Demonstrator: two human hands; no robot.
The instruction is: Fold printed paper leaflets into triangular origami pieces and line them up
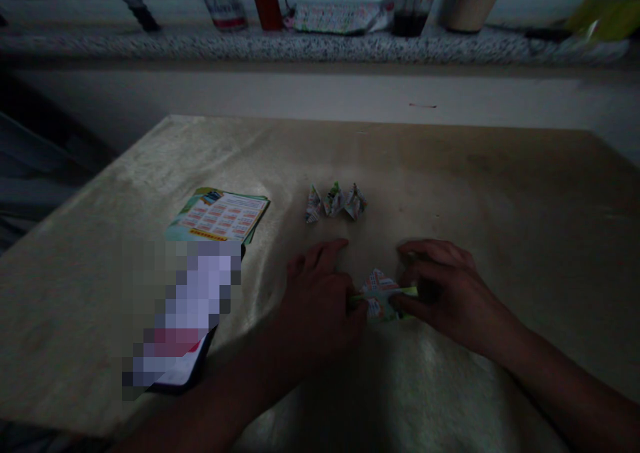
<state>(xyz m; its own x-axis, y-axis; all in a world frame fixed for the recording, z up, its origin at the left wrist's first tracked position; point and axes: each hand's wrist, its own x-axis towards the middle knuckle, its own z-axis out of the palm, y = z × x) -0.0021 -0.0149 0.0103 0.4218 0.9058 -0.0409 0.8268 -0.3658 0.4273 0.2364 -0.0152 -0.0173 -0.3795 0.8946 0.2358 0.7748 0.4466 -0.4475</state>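
A small folded piece of printed paper lies on the table between my hands. My left hand pinches its left edge, fingers curled. My right hand pinches its right edge with thumb and forefinger. Just beyond my hands, three finished folded paper pieces stand in a short row.
A stack of printed leaflets lies to the left on the tan table, with a phone in front of it. A speckled ledge behind the table carries cans, cups and packets. The room is dim.
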